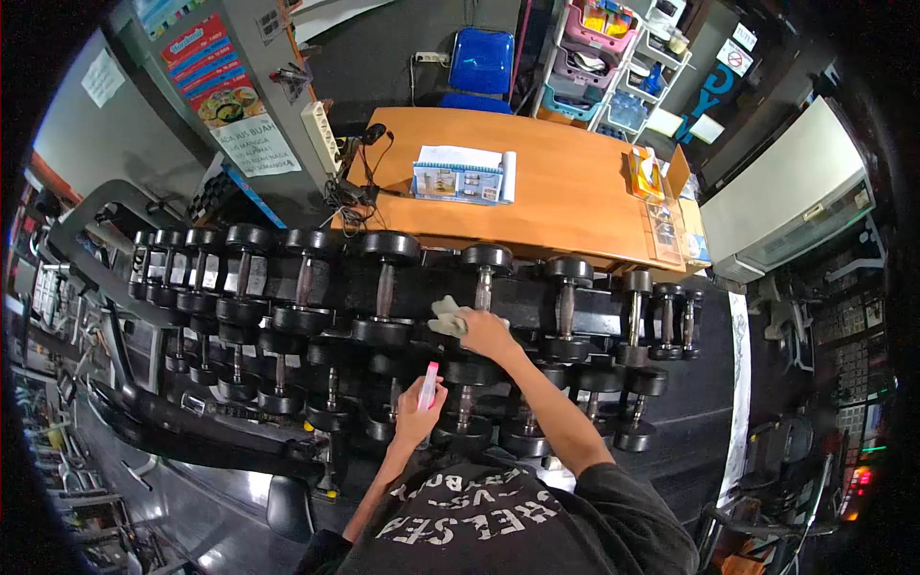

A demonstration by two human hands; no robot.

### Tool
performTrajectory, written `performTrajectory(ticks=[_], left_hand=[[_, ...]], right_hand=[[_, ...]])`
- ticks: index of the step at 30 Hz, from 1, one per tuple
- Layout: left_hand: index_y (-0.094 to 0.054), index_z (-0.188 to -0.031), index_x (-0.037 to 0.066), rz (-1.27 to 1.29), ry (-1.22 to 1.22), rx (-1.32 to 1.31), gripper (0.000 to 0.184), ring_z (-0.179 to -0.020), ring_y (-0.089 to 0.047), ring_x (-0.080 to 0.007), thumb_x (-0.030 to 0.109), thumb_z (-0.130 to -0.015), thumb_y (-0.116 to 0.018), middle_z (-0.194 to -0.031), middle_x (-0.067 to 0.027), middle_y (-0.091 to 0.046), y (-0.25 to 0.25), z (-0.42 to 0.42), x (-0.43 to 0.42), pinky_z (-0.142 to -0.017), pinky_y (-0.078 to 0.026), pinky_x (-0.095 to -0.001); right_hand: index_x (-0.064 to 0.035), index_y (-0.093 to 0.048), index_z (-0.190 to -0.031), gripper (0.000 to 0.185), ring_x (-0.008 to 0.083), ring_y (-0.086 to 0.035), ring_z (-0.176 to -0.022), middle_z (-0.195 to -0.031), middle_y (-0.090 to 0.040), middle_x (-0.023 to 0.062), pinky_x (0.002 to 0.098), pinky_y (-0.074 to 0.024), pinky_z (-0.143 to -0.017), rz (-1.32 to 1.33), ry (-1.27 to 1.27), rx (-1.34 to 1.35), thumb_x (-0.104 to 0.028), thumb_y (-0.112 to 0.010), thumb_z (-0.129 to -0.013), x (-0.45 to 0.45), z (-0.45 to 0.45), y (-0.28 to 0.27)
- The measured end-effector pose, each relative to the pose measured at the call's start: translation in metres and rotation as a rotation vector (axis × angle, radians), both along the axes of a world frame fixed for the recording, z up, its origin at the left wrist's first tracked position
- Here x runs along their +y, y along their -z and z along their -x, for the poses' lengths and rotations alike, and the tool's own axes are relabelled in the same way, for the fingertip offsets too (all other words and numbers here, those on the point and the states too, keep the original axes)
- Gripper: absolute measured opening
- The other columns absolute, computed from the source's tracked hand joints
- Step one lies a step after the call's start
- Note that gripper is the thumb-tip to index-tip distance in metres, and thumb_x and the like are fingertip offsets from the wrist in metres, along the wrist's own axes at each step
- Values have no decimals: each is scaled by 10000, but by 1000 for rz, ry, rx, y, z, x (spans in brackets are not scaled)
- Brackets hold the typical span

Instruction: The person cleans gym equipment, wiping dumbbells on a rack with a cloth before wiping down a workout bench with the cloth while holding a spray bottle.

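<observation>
My right hand [486,333] is closed on a pale grey-green cloth [448,317], over the upper row of the dumbbell rack. Just above and beside the hand is a dumbbell [485,261] with black heads and a metal handle. My left hand [418,412] is lower and to the left, with its fingers wrapped round a white bottle with a pink top [428,385]. To the left of the cloth another black dumbbell [385,290] lies on the rack. More dumbbells [466,406] fill the lower row between and below my hands.
Behind the rack stands an orange-brown desk [565,172] with a desk calendar [458,182] and a tissue box [645,174]. Past it are a blue chair [480,61] and shelves of baskets [602,38]. A white fridge [805,192] is at the right, gym machines at the left.
</observation>
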State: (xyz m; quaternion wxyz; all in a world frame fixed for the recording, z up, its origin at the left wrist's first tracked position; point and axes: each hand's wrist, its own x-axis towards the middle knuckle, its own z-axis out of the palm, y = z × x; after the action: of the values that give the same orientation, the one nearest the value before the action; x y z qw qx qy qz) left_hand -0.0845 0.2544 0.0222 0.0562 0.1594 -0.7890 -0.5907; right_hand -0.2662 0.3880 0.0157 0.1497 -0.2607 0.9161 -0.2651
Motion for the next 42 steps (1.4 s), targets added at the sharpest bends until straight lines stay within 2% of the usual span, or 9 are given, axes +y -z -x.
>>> performTrajectory(ticks=[8, 11, 19, 21, 23, 25, 27, 36, 42], left_hand=[[-625, -1011, 18, 22, 205, 50, 220, -730, -676, -237, 121, -828, -690, -779, -113, -663, -7, 26, 2, -665, -514, -338], [-628, -1009, 28, 0, 233, -28, 227, -763, -684, -281, 146, -825, -689, -791, -134, -670, -1, 28, 7, -673, -518, -352], [-637, -969, 56, 68, 279, -56, 206, -792, -674, -346, 172, -805, -677, -842, -157, -681, 13, 36, 16, -697, -526, -386], [-638, -967, 48, 37, 241, -43, 201, -789, -678, -337, 171, -811, -669, -827, -162, -678, 13, 35, 17, -699, -526, -382], [-638, -962, 43, 57, 186, -48, 193, -769, -679, -321, 165, -817, -670, -808, -159, -673, 7, 33, 15, -682, -522, -372], [-638, -957, 38, 74, 130, -57, 184, -748, -680, -305, 159, -822, -670, -789, -157, -669, 7, 27, 13, -665, -517, -363], [-628, -944, 38, -1, 19, -51, 138, -590, -578, -104, 128, -846, -665, -682, -42, -615, 22, 19, 5, -546, -460, -278], [-637, -946, 31, -5, -125, -70, 133, -639, -627, -170, 112, -846, -671, -713, -93, -644, 23, -1, -10, -597, -482, -309], [-635, -944, 33, -48, -113, -45, 124, -623, -616, -145, 103, -849, -670, -707, -83, -635, 21, -3, -7, -577, -473, -303]], right_hand=[[-6, -641, -1009, 245, 386, -626, -952, -988, -669, 204, 422, -494, -816, 100, 514, -60, -115, -635, -790, 116, -65, 42], [11, -643, -1081, 291, 187, -631, -886, -950, -687, 129, 342, -473, -805, 534, 805, -253, -203, -634, -884, 146, -104, 71], [21, -622, -1086, 305, 159, -583, -912, -971, -650, 77, 327, -457, -825, 827, 1068, -211, -224, -645, -905, 119, -137, 57], [17, -617, -1054, 259, 164, -585, -898, -1001, -639, 82, 314, -467, -785, 884, 944, 13, -188, -653, -901, 94, -125, 54], [-53, -654, -1063, 262, 378, -600, -966, -1008, -631, 185, 386, -480, -875, 571, 664, 418, -53, -645, -801, 71, -109, 46], [-141, -650, -1127, 478, 326, -541, -1145, -1128, -604, 115, 466, -397, -1018, 389, 74, 568, -114, -699, -652, 56, -78, 29], [-172, -623, -1104, 350, 286, -499, -1175, -1146, -587, 43, 507, -303, -1081, 109, -228, 642, -174, -647, -755, 25, -55, 39], [-161, -730, -1037, 260, 272, -547, -1105, -1038, -684, 36, 500, -357, -971, -881, -685, 541, -241, -569, -849, -75, -45, 58], [-170, -717, -1096, 282, 287, -520, -1205, -1107, -681, 38, 512, -347, -979, -998, -671, 489, -270, -579, -870, -95, -48, 84]])
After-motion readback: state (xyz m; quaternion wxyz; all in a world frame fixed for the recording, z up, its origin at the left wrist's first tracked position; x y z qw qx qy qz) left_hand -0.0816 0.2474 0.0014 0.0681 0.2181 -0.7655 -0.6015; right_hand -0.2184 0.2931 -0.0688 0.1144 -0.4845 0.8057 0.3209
